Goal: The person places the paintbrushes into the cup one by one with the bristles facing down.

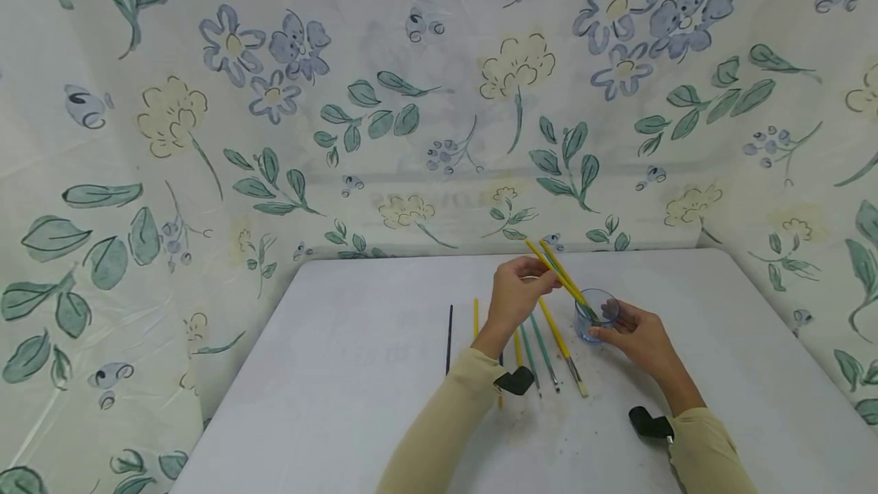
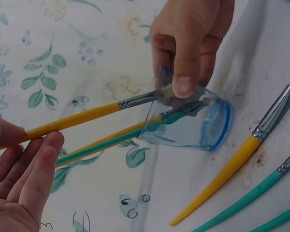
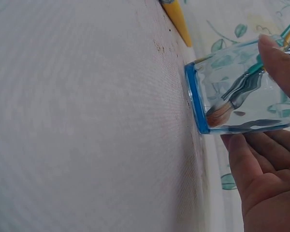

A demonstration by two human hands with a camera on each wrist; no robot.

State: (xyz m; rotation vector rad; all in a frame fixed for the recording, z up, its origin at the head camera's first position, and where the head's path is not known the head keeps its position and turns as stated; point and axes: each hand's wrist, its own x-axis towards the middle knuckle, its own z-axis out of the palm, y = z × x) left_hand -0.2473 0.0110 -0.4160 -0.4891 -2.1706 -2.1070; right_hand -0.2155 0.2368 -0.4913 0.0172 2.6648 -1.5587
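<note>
My left hand [image 1: 517, 296] pinches a yellow-handled paintbrush [image 2: 77, 118] partway along its handle. Its bristle end points down into the mouth of a clear bluish glass [image 2: 183, 133]. Around the side of that glass, my right hand [image 1: 641, 338] keeps a grip with thumb and fingers. Inside lean a teal-handled brush [image 2: 111, 141] and another yellow-handled brush [image 2: 121, 133], bristles downward, handles sticking out past the rim. Brown bristles [image 3: 220, 115] show near the glass's blue base in the right wrist view.
On the white table [image 1: 343, 372] several brushes lie side by side left of the glass: a yellow one [image 1: 555, 332], a teal one [image 1: 541, 343] and a dark one [image 1: 450, 338] among them. My left forearm covers part of the row. A floral cloth [image 1: 439, 97] hangs behind the table.
</note>
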